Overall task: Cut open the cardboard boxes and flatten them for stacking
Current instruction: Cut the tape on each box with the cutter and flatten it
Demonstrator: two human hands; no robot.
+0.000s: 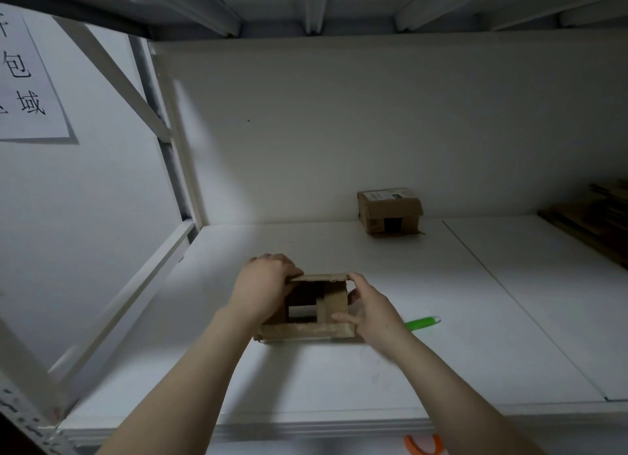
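A small brown cardboard box (331, 303) lies on the white shelf (339, 369), its open end facing me with flaps spread. My left hand (263, 284) grips its left side and top edge. My right hand (372, 310) holds its right side, thumb on the front flap. A green-handled cutter (423, 323) lies on the shelf just right of my right hand. A second cardboard box (389, 210) with a white label stands against the back wall.
A stack of flattened cardboard (598, 217) sits at the far right of the shelf. White shelf uprights and a diagonal brace stand at the left. A paper sign (27, 81) hangs on the left wall. An orange object (423, 445) shows below the shelf's front edge.
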